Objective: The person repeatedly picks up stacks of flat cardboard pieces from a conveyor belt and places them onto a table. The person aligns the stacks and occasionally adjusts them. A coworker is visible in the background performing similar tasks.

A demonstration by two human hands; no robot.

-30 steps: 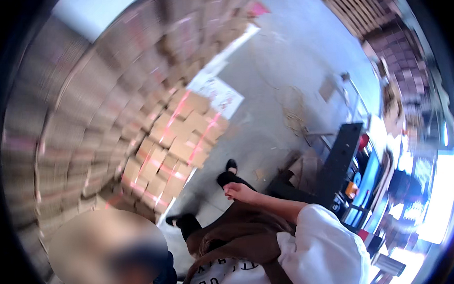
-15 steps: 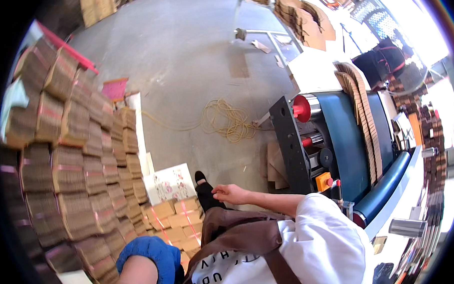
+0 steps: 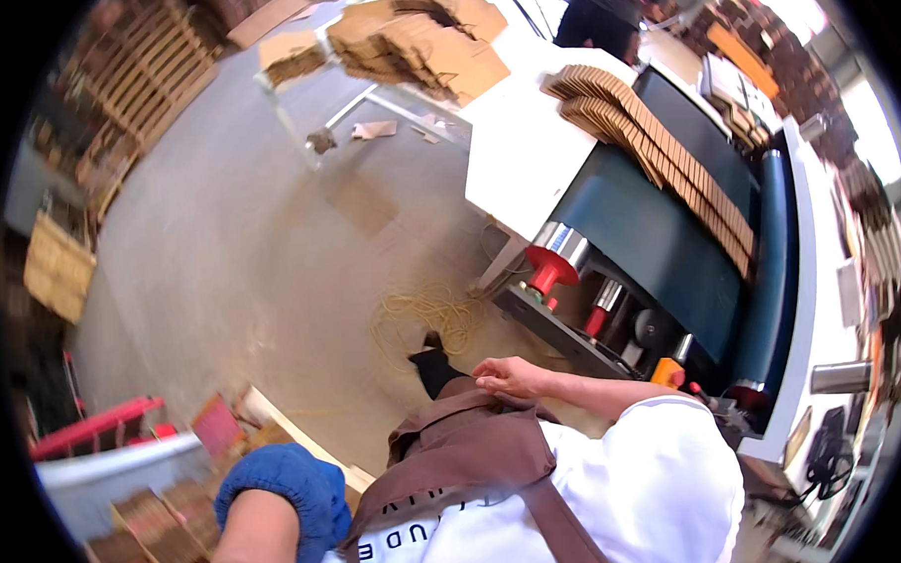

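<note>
My right hand (image 3: 510, 376) is bare and hangs in front of my brown apron (image 3: 457, 455), its fingers loosely bent and nothing seen in them. A blue cloth covering (image 3: 285, 501), a glove or a bunched sleeve, hides my left hand, so its fingers do not show. To the right of my right hand stands a conveyor machine with a dark green belt (image 3: 658, 244). A long row of overlapping brown cardboard pieces (image 3: 665, 165) lies on that belt. The machine's orange switch box (image 3: 667, 373) is close by my right forearm.
A coil of yellow hose (image 3: 427, 317) lies on the floor by my foot. Cardboard stacks (image 3: 427, 44) rest beyond the white table (image 3: 525, 130). Wooden pallets (image 3: 151, 74) stand far left. Bundled cardboard (image 3: 156, 525) and a red bar (image 3: 98, 428) are at lower left. A person (image 3: 600, 18) stands beyond the belt.
My view has turned to the right. The cardboard bundles on the left have mostly left the picture, and the conveyor is closer. Both hands keep about the same pose.
</note>
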